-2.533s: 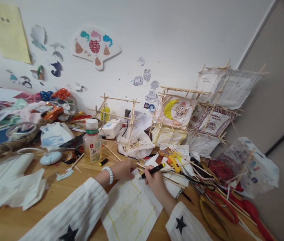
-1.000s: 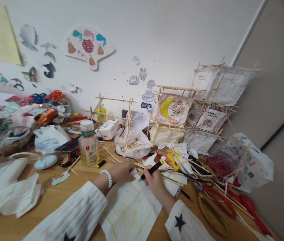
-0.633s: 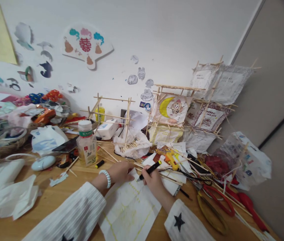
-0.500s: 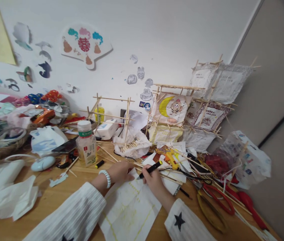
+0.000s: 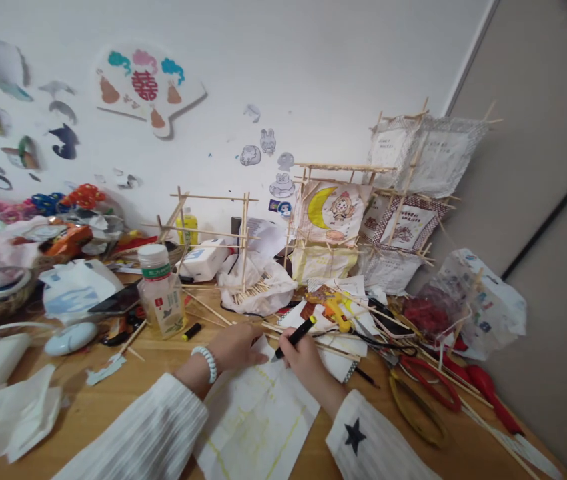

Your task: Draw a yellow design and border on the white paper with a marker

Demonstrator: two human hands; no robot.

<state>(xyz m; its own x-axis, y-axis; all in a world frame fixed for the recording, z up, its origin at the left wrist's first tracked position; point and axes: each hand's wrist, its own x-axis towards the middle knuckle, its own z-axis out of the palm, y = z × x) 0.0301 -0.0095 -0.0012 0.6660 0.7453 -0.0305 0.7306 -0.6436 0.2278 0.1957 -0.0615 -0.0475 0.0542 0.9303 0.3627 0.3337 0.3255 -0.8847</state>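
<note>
A sheet of white paper [image 5: 258, 420] with yellow lines and marks lies on the wooden desk in front of me. My right hand [image 5: 303, 360] grips a black marker [image 5: 293, 339] with a yellow end; its tip is at the paper's upper part. Across the sheet's upper left edge rests my left hand [image 5: 236, 347], pressing the paper down with thumb apart and nothing held. Its fingertips are partly hidden. The marker's black cap [image 5: 192, 331] lies to the left of that hand, near a clear bottle [image 5: 161, 293] with a white lid.
Paper lanterns on stick frames [image 5: 336, 213] stand at the back right, beside an open stick frame [image 5: 213, 233]. A yellow glue gun [image 5: 337, 310] and thin sticks lie beyond my right hand. Scissors [image 5: 431, 393] are at the right, a mouse [image 5: 71, 339] and crumpled tissue [image 5: 8, 413] at the left.
The camera view has turned slightly to the right, so the scene sits further left. Both hands stay at the paper, and the marker is still in my right hand.
</note>
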